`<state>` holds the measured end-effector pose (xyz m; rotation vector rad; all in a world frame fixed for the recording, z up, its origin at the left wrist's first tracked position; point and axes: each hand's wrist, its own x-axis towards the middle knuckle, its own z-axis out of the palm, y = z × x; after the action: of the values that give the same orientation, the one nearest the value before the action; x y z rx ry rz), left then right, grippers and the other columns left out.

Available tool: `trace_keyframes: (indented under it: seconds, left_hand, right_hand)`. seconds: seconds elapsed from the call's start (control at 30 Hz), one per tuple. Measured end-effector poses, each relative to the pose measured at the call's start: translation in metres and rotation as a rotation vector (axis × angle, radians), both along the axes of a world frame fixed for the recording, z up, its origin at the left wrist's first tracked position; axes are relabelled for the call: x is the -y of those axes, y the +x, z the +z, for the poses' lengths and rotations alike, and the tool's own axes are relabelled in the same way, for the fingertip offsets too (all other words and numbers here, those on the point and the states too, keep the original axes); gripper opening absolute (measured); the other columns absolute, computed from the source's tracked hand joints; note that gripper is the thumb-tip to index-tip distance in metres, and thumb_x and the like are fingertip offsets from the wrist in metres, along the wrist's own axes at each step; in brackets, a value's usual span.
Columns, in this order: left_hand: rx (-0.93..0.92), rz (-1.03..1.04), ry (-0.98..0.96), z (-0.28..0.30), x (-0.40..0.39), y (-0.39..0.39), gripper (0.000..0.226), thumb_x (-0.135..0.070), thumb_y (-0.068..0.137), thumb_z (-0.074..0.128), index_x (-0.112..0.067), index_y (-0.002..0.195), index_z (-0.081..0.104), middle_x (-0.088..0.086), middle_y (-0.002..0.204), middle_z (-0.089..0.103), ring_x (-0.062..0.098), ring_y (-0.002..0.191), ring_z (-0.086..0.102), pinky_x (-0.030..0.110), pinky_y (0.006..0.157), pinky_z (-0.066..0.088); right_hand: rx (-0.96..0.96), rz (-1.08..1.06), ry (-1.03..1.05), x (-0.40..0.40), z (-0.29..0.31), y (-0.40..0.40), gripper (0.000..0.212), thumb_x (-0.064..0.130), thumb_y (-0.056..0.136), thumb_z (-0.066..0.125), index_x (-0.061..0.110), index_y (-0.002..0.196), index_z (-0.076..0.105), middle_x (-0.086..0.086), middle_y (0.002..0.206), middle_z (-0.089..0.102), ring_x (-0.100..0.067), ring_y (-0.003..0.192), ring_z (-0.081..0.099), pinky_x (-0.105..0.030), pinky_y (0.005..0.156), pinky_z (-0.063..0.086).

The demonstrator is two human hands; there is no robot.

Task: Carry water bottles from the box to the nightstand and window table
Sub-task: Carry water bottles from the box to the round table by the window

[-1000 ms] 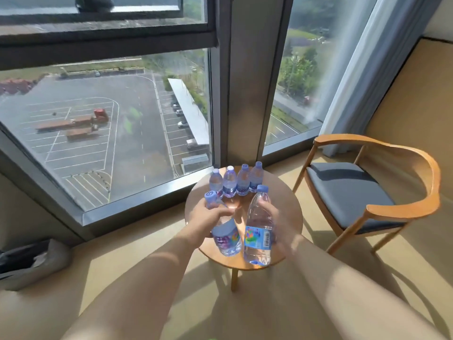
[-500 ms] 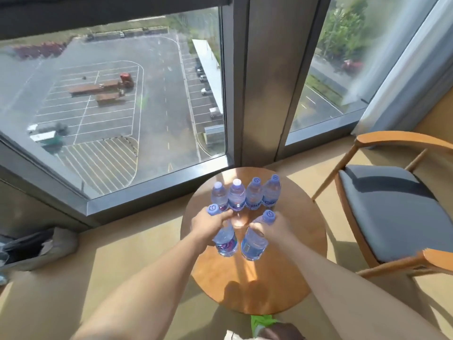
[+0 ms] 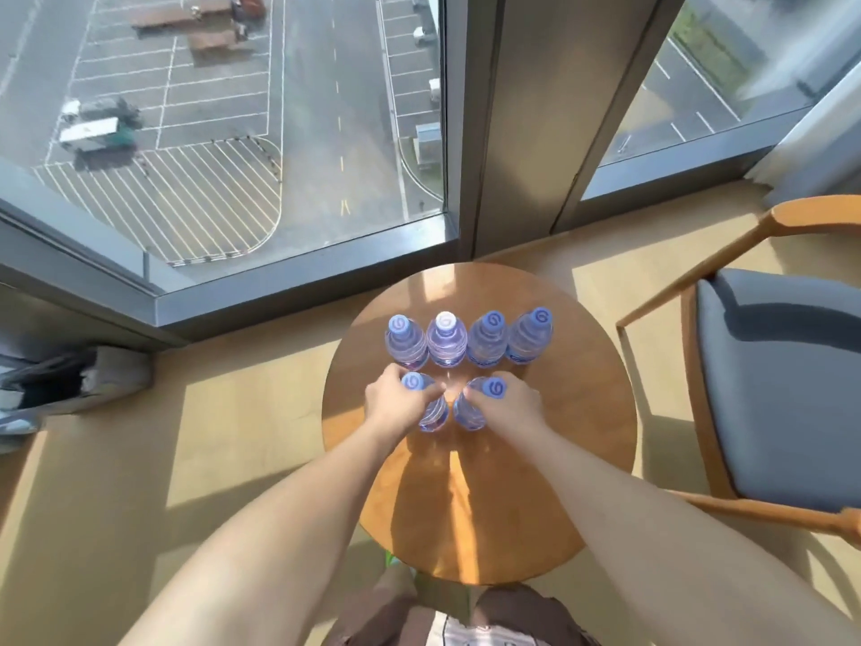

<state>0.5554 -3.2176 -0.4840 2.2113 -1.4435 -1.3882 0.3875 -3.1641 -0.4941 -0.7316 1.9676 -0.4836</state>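
Six water bottles stand on the round wooden table (image 3: 536,482) in the middle of the frame. Four of them form a row (image 3: 468,340) across the upper part of the tabletop, side by side and upright, three with blue caps and one, second from the left, with a white cap. Just below that row stand the other two, each under a hand. The left hand (image 3: 393,405) wraps its fingers around the neck of the left bottle (image 3: 431,414), whose blue cap shows above the knuckles. The right hand (image 3: 510,405) grips the right bottle (image 3: 468,414) the same way, just under its blue cap. These two bottles stand close together, a narrow gap between them, their bases apparently on the tabletop.

Both bare forearms reach up from the bottom of the frame. A wooden chair (image 3: 782,375) with a grey seat cushion fills the right side, near the table. A large window (image 3: 223,132) takes up the upper left, showing a car park far below. At the left edge, a grey bag (image 3: 70,389) lies on the floor.
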Motion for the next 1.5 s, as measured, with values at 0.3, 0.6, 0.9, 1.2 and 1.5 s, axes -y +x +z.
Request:
trace_keyframes:
  seconds: [0.3,0.6,0.9,1.2,1.5]
  left_hand:
    - [0.005,-0.039,0.008,-0.011,0.026,-0.010,0.063,-0.044,0.073,0.086,-0.017,0.116,0.048,0.007,0.113,0.066,0.031,0.106,0.064,0.045,0.094,0.056]
    - [0.027,0.004,0.026,-0.020,0.030,-0.021,0.060,-0.034,0.076,0.087,-0.017,0.114,0.045,0.009,0.115,0.067,0.033,0.110,0.065,0.037,0.089,0.053]
    - [-0.066,-0.023,0.056,-0.022,0.032,-0.009,0.068,-0.031,0.063,0.092,-0.019,0.114,0.049,0.001,0.107,0.066,0.027,0.102,0.067,0.040,0.090,0.057]
    - [-0.069,-0.173,0.045,0.005,0.039,0.011,0.071,-0.027,0.068,0.092,-0.022,0.127,0.054,0.003,0.122,0.065,0.026,0.113,0.063,0.047,0.096,0.057]
    - [-0.021,-0.026,-0.199,0.089,0.039,0.031,0.062,-0.046,0.083,0.079,-0.018,0.135,0.059,0.008,0.135,0.064,0.026,0.125,0.059,0.037,0.106,0.048]
  right_hand:
    - [-0.049,-0.126,0.025,0.033,-0.018,0.022,0.032,0.045,0.082,0.074,0.024,0.103,0.061,-0.001,0.101,0.067,-0.021,0.085,0.056,-0.027,0.077,0.040]
    - [-0.074,-0.301,0.019,0.048,-0.020,0.040,0.051,0.052,0.084,0.074,0.015,0.118,0.064,-0.009,0.115,0.072,-0.032,0.111,0.064,-0.028,0.082,0.041]
    - [-0.020,-0.270,0.066,0.050,-0.013,0.037,0.059,0.053,0.083,0.074,0.017,0.128,0.060,-0.007,0.124,0.069,-0.030,0.120,0.061,-0.036,0.101,0.049]
    - [-0.032,-0.290,0.015,0.039,0.024,0.033,0.070,0.049,0.084,0.077,0.015,0.140,0.052,-0.011,0.136,0.062,-0.031,0.126,0.058,-0.042,0.107,0.047]
    - [-0.114,0.041,-0.171,0.052,0.094,0.029,0.052,0.036,0.097,0.066,0.012,0.142,0.056,-0.010,0.144,0.059,-0.030,0.134,0.053,-0.037,0.112,0.039]
